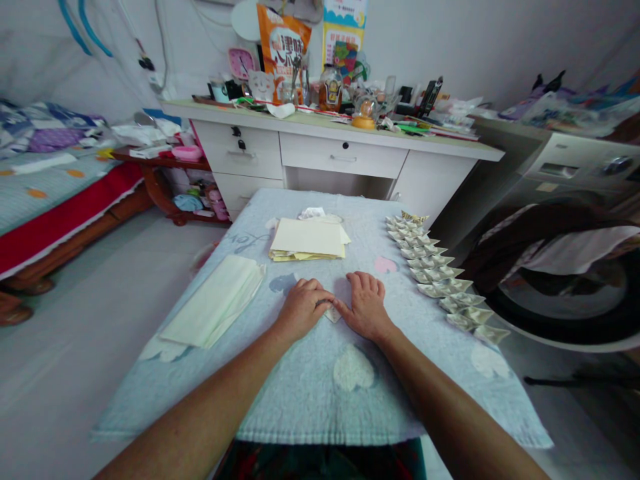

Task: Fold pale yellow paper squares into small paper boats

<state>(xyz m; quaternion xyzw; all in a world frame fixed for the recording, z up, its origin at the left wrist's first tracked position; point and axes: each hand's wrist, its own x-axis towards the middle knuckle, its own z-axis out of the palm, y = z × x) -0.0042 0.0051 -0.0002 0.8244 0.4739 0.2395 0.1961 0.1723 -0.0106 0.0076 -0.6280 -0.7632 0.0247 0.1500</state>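
Observation:
A small piece of folded paper (333,315) lies on the cloth-covered table between my hands, mostly hidden by them. My left hand (304,308) is closed, its fingers curled and its index finger and thumb at the paper. My right hand (367,305) rests palm down, fingers stretched out on the cloth, with its thumb tip meeting the left fingers over the paper. Beyond the hands sits a stack of cream paper sheets (307,237). To the left lies a pale green-white paper pile (215,300). Rows of folded paper boats (440,273) line the right side.
A light blue cloth (300,393) with heart shapes covers the table. Behind it stands a white desk (345,150) crowded with jars, a clock and bags. A bed (55,193) is at the left, and a washing machine (575,167) with clothes in its door at the right.

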